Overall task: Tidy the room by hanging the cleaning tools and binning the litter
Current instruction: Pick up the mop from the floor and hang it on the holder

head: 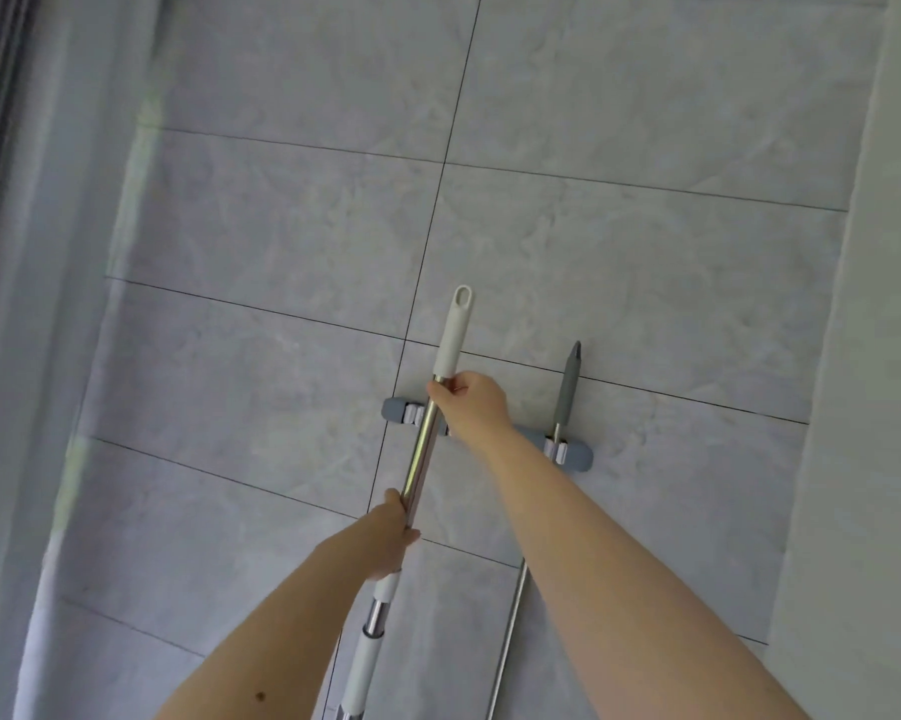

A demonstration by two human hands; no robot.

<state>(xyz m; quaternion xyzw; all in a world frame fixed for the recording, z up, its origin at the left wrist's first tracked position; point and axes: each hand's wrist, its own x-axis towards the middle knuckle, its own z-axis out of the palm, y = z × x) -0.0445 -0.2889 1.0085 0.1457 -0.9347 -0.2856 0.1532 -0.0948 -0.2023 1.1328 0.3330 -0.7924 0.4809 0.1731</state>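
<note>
Both hands grip mop pole (421, 459) — at rack (578, 453).

Lighting: soft, even daylight, moderately bright, no hard shadows. Pale greenish-white band of light falls on the grey marbled wall tiles (620, 283) far left of the hands. Bright glare streak along the polished steel pole with white plastic grip (421, 454) between the hands. Focus: slightly soft throughout. Distortion: wide-angle; grout lines bow and tilt, strongest at the edges.
</note>
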